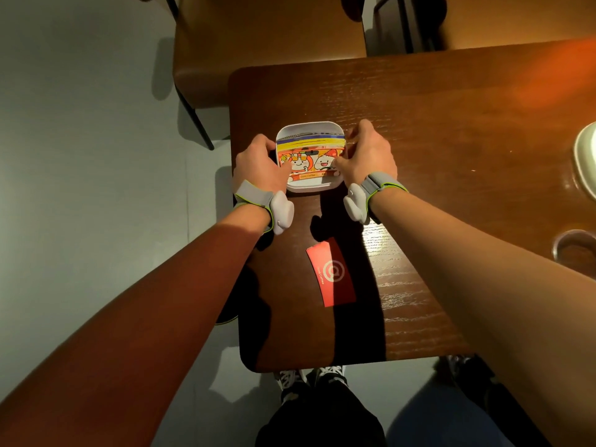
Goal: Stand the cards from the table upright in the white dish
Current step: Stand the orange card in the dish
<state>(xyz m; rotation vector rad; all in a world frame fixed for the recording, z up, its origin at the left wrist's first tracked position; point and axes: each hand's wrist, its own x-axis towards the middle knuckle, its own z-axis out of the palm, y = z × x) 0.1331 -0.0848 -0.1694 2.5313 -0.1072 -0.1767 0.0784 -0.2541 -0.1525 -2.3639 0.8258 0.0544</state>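
Both hands (pixel 263 166) hide cards' (pixel 310 158) side edges.

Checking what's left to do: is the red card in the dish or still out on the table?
Out. The red card lies flat on the table, nearer the person than the white dish, untouched by either hand.

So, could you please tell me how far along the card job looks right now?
Mostly done: a stack of cards already stands in the white dish. In hand: the left hand and right hand grip the stack's two ends, apparently squaring it. Left: one red card lies flat on the table, nearer the person, and has to go in.
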